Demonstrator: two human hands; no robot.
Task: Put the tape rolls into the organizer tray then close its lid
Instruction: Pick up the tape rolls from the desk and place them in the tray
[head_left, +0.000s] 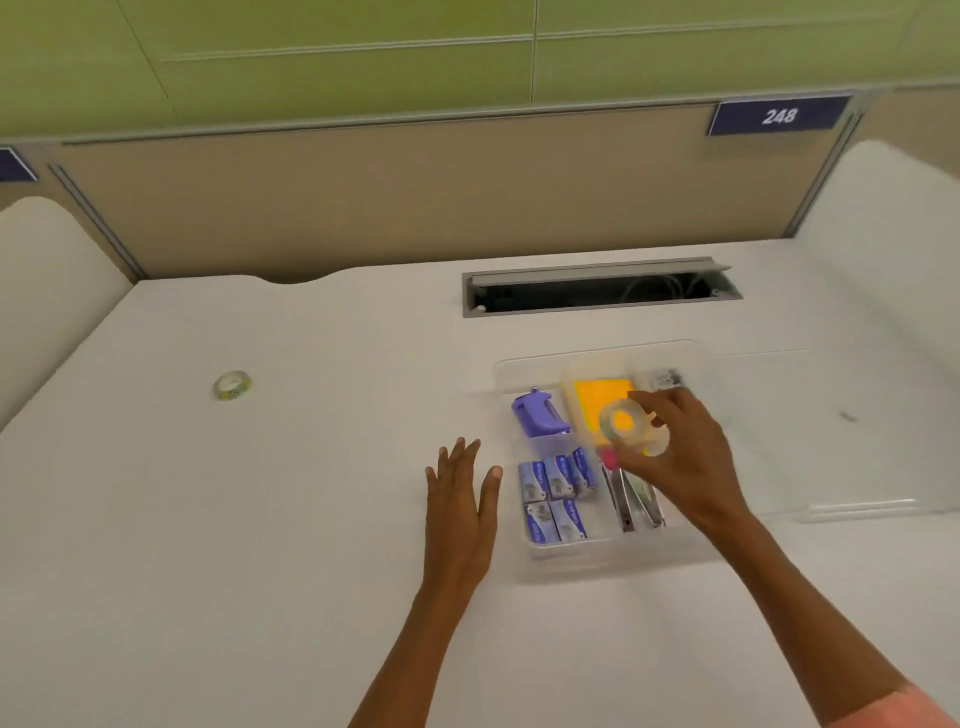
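Observation:
My right hand (685, 462) holds a clear tape roll (631, 426) above the middle of the clear organizer tray (540, 552). The roll hangs over the orange sticky notes and the tray's central compartments. The tray's clear lid (857, 431) lies open flat to the right of the tray. My left hand (460, 499) rests open and flat on the desk just left of the tray, touching nothing else. A second tape roll (232, 385), patterned and pale, lies alone on the desk far to the left.
The tray holds a purple stapler (537, 413), several blue staple boxes (556, 499), orange sticky notes (597, 397) and metal tools (631, 501). An open cable slot (597, 291) sits behind the tray. A beige partition with a "248" label (779, 115) stands at the desk's back.

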